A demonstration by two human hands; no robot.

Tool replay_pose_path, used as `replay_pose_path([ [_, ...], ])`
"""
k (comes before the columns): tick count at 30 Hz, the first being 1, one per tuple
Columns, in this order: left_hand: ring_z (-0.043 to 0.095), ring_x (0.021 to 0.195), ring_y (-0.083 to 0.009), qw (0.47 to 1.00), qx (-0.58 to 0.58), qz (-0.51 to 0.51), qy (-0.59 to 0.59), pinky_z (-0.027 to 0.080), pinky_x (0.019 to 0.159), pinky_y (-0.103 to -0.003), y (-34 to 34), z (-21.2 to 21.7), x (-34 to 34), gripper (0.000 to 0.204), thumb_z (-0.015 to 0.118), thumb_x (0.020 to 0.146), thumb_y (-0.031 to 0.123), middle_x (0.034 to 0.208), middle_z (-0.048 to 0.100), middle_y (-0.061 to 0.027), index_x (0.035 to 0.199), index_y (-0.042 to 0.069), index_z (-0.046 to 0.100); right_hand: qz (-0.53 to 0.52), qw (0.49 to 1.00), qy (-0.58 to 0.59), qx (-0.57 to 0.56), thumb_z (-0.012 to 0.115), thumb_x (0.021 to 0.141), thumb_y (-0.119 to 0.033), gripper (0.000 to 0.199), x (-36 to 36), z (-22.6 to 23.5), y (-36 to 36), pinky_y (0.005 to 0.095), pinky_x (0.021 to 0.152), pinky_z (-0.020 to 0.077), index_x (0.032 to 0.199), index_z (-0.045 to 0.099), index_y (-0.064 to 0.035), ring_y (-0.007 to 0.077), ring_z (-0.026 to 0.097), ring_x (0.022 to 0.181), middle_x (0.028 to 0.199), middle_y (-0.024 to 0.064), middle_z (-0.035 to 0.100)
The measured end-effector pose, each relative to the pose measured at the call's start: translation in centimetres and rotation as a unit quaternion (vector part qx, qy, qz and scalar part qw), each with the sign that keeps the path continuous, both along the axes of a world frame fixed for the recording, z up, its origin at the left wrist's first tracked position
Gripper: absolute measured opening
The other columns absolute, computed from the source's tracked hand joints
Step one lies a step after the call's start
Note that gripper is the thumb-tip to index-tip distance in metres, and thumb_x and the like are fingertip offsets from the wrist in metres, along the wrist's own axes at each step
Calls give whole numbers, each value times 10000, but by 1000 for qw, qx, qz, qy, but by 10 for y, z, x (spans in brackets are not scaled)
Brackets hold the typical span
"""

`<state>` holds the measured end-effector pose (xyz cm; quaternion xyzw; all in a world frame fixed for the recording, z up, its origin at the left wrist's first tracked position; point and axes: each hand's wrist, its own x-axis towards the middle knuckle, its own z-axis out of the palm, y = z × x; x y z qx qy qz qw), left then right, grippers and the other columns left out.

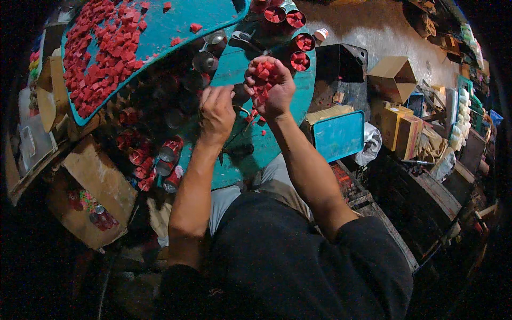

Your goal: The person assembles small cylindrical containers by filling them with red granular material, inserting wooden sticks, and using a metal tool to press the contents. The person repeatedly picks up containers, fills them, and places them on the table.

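Note:
My right hand is cupped palm up, its fingers curled around a heap of small red chunks. Beside it, over the turquoise round table, my left hand has its fingers bent together at the rim of a dark can. Whether anything is between those fingers is hidden. A few loose red chunks lie on the table below my hands. Beyond my right hand stand several open cans with red chunks in them, among them one can close to my fingertips.
A turquoise tray heaped with red chunks is at the far left. Open cans stand beside it, and red cans cluster at the table's left. Cardboard boxes lie lower left. A blue tray leans at the right.

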<state>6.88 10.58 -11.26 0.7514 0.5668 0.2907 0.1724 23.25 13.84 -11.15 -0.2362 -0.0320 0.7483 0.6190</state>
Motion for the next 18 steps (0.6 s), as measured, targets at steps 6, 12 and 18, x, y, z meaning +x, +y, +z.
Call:
replay_pose_path([
  [6, 650, 899, -411, 1000, -17, 0, -17, 519, 796, -497, 6, 15, 6, 239, 653, 885, -25, 969, 697, -200, 1122, -13, 673, -41, 994, -105, -15, 455, 1046, -314, 362, -15, -13, -9, 395, 737, 559, 1056, 662, -17, 263, 661, 834, 913, 138, 680],
  [12, 670, 953, -423, 996, -56, 32, -54, 542, 823, -496, -2, 18, 7, 331, 686, 893, -22, 1041, 706, -204, 1216, 26, 635, -35, 995, -88, 30, 472, 1036, -287, 343, -16, -6, -8, 399, 803, 569, 1036, 671, -8, 269, 679, 865, 925, 141, 689],
  [18, 678, 940, -401, 993, -74, 34, -86, 550, 779, -479, -11, 15, 7, 297, 710, 892, -17, 1006, 687, -192, 1166, 23, 603, -61, 992, -108, 11, 499, 1016, -244, 308, -16, -8, -3, 392, 817, 567, 1045, 661, 16, 261, 677, 870, 941, 148, 690],
])
